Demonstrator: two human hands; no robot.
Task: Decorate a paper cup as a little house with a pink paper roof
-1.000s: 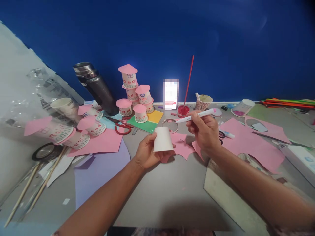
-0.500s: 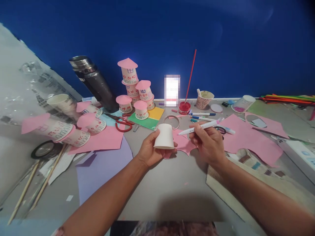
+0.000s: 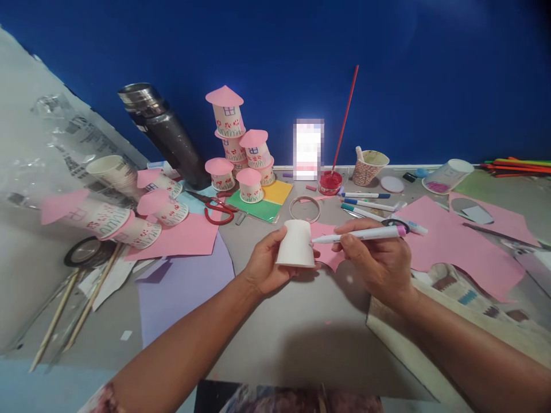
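In the middle of the view a plain white paper cup stands upside down, wide rim lowest. My left hand is closed around it from the left and behind. My right hand grips a white marker with a pink end, held almost level. Its tip is at the cup's right side; whether it touches cannot be made out. Behind the cup lie a ring of tape and a cut piece of pink paper. Decorated cup houses with pink cone roofs are stacked at the back.
Red-handled scissors lie left of centre, before a dark flask. Several markers lie at the back right, near a red pot with a tall stick in it. Pink sheets and a patterned cloth lie right.
The marker has tilted level, and its tip has come to the cup's right side. My left hand still holds the cup. The whole view has shifted slightly.
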